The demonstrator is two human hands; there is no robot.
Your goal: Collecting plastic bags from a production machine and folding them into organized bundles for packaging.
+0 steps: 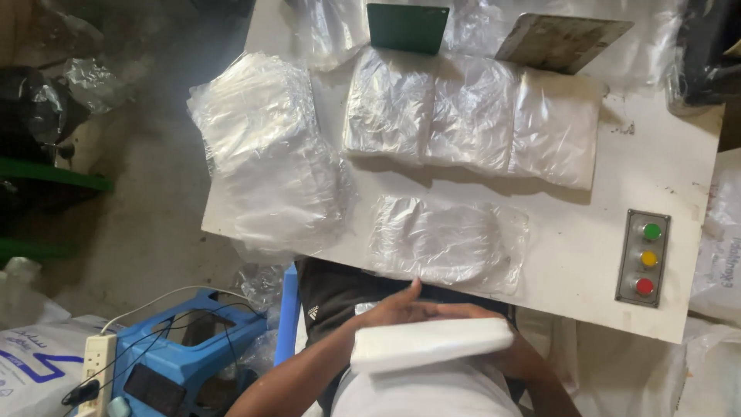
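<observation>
Item in hand: your left hand [401, 309] lies fingers together along a white block-like stack [432, 344] at your lap below the bench [579, 239], right hand hidden beneath, grip untellable; squaring step, seemingly—next calls for lifting it level toward the clear bags [448, 243].

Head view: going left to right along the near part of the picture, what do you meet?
White power strip → blue stool → white block held by the hands → metal panel with green, yellow and red buttons.
</observation>
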